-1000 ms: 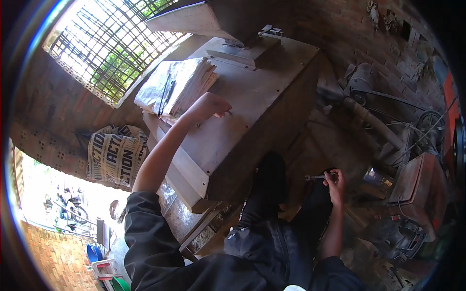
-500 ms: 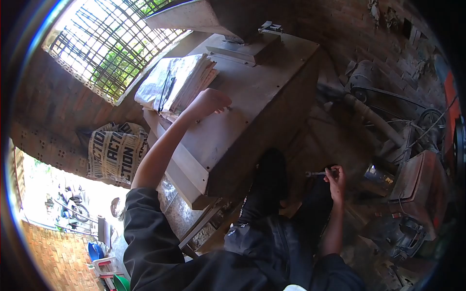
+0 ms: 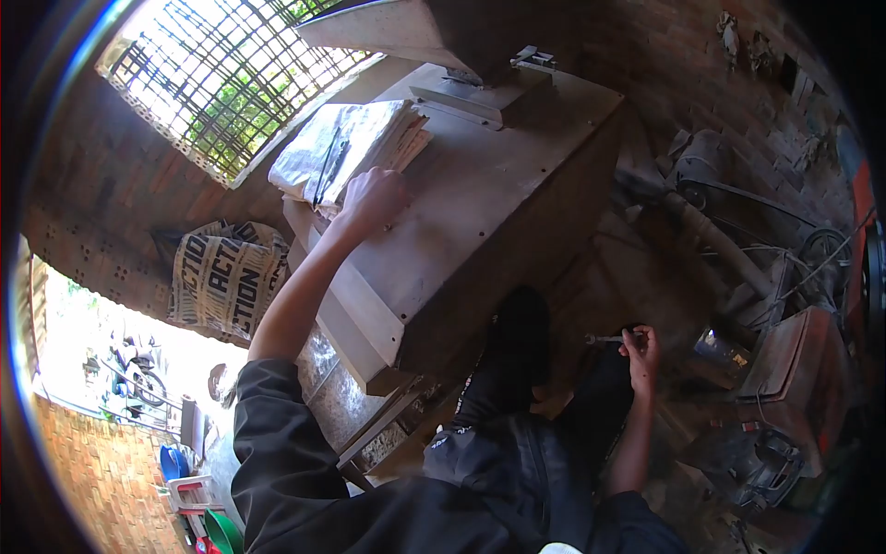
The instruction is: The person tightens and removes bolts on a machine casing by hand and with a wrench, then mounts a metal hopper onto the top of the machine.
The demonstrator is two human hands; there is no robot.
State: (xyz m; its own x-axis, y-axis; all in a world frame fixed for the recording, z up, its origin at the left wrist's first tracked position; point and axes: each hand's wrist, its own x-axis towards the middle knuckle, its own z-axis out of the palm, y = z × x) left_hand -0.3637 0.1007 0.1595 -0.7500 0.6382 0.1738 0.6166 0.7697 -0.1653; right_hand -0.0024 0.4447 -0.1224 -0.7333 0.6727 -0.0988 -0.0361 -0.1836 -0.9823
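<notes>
My left hand (image 3: 375, 196) is over the top of a large metal machine housing (image 3: 461, 212), beside a stack of folded sacks (image 3: 337, 148). Its fingers are curled together, and whatever is between them is hidden. A small bolt (image 3: 389, 226) shows on the panel just below that hand. Low on the right, my right hand (image 3: 640, 355) is closed around a wrench (image 3: 602, 339), its jaw end pointing left above my dark trouser leg.
A metal hopper (image 3: 388, 32) rises from the far end of the housing. To the right stand a motor with a belt (image 3: 706, 162) and a rusty red metal box (image 3: 789, 360). A printed sack (image 3: 226, 277) lies at left, below a barred window (image 3: 231, 78).
My left hand has moved left across the panel, closer to the folded sacks, and its fingers have curled in. My right hand still holds the wrench. The view has shifted slightly.
</notes>
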